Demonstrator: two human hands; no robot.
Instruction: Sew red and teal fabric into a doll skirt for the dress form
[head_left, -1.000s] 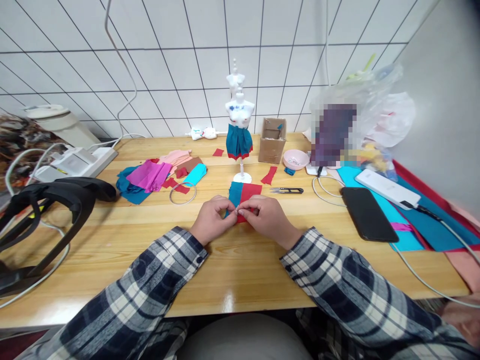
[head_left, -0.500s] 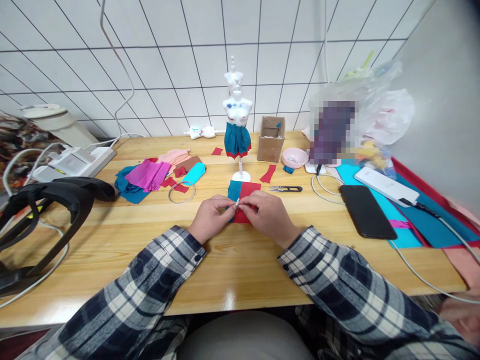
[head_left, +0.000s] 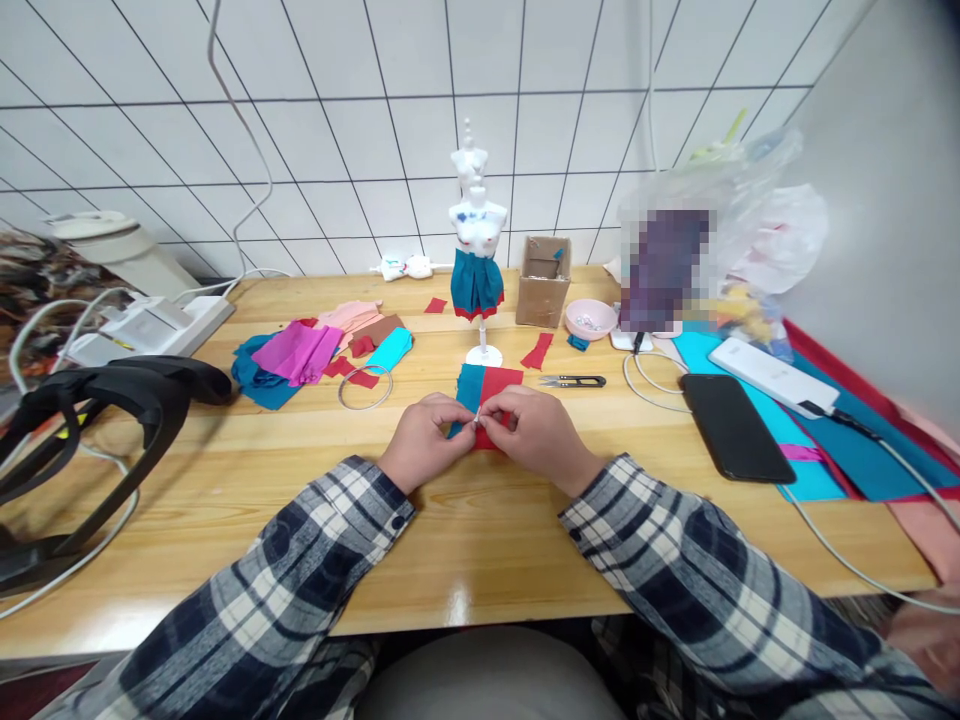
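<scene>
A two-coloured cloth, teal on its left part and red on its right part, lies flat on the table under my fingers. My left hand is closed in a pinch over its teal side. From the red side my right hand pinches too, its fingertips meeting those of the left. Between them shows a tiny whitish piece, too small to name. Just beyond the cloth stands a small white dress form wearing a teal skirt with a red hem. Thread snips lie right of the cloth.
Fabric scraps and a metal ring lie at left, with a black headset nearer the edge. A cardboard box and a pink bowl stand behind. A phone, power bank and cables occupy the right.
The whitish piece between the fingertips shows less than before. Both hands keep their pinch in nearly the same place; the whole view has shifted slightly.
</scene>
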